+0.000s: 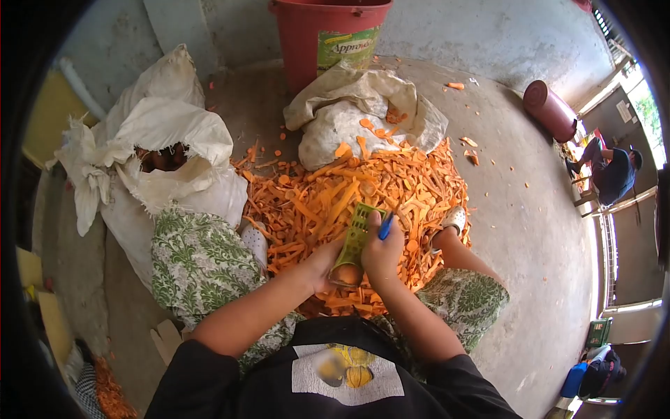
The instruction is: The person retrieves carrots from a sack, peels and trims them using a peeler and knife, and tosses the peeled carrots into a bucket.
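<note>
A long green perforated piece, like a grater [354, 241], is between my hands above the orange pile. My left hand [324, 265] cups its lower left side, fingers mostly hidden behind it. At its lower end shows a round brownish-orange thing [347, 274], whose kind I cannot make out. My right hand [382, 253] is closed around a tool with a blue handle [386, 226], its thumb against the green piece's upper right edge. The tool's working end is hidden. Under both hands lies a heap of orange vegetable peelings and pieces [412, 188], which look like carrot.
Behind the heap are a crumpled white sack [335, 136] and a red bin [296, 49]. An opened sack [178, 133] stands left. A red barrel [548, 108] lies at right, near a seated person [614, 174]. Another person [604, 373] is at lower right.
</note>
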The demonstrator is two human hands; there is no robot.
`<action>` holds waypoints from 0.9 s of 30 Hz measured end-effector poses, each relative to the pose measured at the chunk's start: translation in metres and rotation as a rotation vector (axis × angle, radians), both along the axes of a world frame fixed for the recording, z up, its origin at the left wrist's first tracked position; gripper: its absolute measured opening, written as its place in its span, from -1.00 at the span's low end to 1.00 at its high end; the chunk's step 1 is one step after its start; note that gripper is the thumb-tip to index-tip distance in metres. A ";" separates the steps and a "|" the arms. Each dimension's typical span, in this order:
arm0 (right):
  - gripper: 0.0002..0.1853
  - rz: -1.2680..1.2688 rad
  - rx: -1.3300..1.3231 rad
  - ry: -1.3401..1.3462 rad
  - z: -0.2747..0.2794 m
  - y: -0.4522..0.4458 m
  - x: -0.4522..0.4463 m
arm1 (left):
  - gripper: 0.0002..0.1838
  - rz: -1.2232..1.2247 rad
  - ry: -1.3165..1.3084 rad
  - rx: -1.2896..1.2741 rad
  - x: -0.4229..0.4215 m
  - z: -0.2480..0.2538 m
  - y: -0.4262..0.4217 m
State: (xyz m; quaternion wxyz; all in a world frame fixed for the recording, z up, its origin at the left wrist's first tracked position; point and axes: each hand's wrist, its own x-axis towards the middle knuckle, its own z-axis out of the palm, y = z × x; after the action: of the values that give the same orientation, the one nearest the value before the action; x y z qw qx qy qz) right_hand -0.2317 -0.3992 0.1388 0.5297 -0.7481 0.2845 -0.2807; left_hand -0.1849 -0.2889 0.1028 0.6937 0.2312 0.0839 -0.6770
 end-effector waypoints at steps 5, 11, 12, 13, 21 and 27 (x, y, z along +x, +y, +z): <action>-0.70 -0.032 -0.208 0.036 0.008 -0.010 0.008 | -0.61 -0.002 -0.214 0.184 -0.009 0.005 -0.003; -0.63 -0.385 0.177 -0.004 -0.037 -0.109 0.019 | -0.54 -0.187 -0.239 0.183 -0.009 0.026 0.003; -0.63 -0.367 0.230 -0.058 -0.036 -0.110 0.015 | -0.57 -0.169 -0.216 0.238 -0.011 0.031 0.002; -0.63 -0.303 0.217 0.003 -0.024 -0.095 0.012 | -0.57 -0.150 -0.216 0.248 -0.010 0.026 0.001; -0.66 0.024 -0.281 0.042 -0.015 -0.009 0.004 | -0.58 -0.013 -0.148 0.188 -0.002 0.004 -0.001; -0.69 -0.333 -0.013 0.108 -0.046 -0.106 0.019 | -0.53 -0.195 -0.283 0.223 -0.008 0.028 0.002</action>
State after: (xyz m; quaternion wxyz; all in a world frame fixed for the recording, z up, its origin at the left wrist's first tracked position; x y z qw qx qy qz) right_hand -0.2127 -0.5055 0.0932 0.4551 -0.7080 0.4307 -0.3257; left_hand -0.1931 -0.2870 0.1312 0.5999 0.4064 0.0371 -0.6882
